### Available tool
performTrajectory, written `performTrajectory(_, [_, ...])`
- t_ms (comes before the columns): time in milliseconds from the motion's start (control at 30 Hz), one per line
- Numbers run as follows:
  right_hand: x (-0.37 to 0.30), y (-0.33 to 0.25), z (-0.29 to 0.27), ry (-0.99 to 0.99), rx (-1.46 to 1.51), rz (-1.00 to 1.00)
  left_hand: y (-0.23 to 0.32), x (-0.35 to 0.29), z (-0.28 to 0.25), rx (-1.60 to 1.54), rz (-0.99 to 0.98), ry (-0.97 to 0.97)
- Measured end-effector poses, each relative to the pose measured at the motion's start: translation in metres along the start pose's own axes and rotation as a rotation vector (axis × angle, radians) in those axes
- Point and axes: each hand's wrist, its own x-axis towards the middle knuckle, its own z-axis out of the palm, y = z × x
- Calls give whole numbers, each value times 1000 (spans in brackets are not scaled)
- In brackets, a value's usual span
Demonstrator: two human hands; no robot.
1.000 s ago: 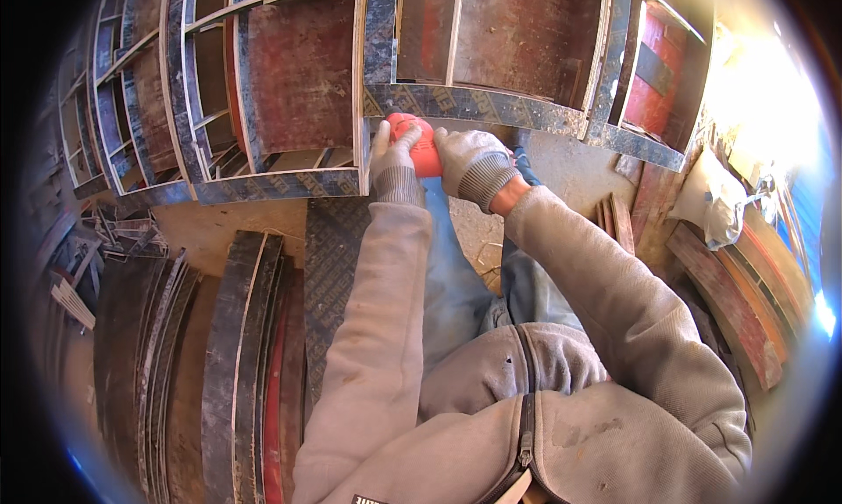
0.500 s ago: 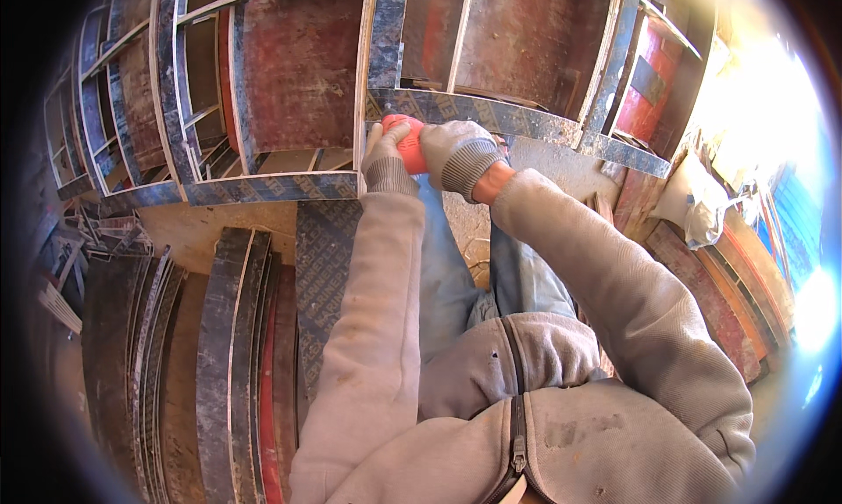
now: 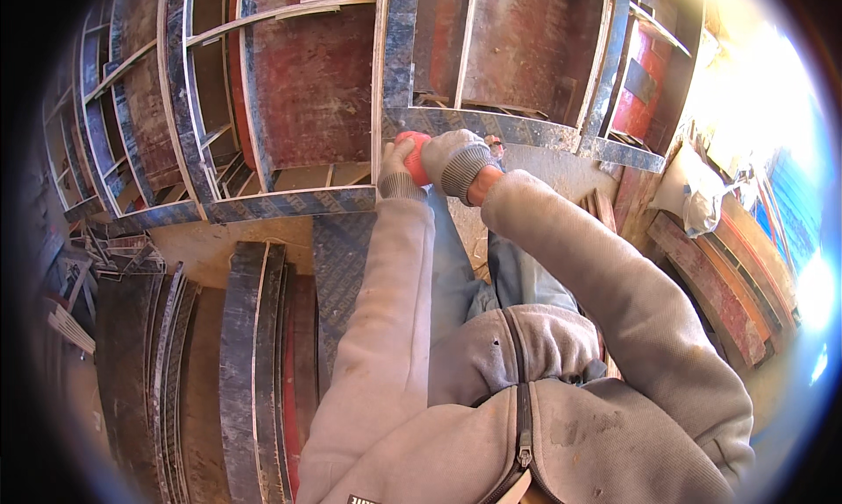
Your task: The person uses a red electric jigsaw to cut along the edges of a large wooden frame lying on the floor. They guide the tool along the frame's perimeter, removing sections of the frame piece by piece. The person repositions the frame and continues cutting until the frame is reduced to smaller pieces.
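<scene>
Both my gloved hands are closed round a red power tool (image 3: 417,164), which looks like a drill. My left hand (image 3: 398,158) wraps its left side, and my right hand (image 3: 451,151) grips it from behind and the right. The tool's nose is mostly hidden by my hands. It is held up against the joint of a large ribbed plywood frame (image 3: 517,130), beside an upright rib (image 3: 379,74). I cannot tell whether its tip touches the wood.
Curved plywood pieces (image 3: 241,328) stand stacked at the left. A dark panel (image 3: 340,258) leans beside my left leg. More curved boards (image 3: 715,293) and a white sack (image 3: 693,193) are at the right. Scrap strips (image 3: 114,250) lie at the far left.
My view has shifted a little, so the frame's left part and the stacked boards sit lower and further right. Both hands stay on the red tool, slightly lower in the picture.
</scene>
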Motion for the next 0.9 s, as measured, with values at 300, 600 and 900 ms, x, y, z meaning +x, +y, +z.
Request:
performTrajectory(300, [8,-8,-11,-8,-53,-8,2,4,-6,-132,-39,-18])
performTrajectory(600, [12,4,-27,-66,-136,8,-14,32,6,-92,53,77])
performTrajectory(900, [18,-1,-28,-16,-79,-149,-7,1,17,-409,-4,41])
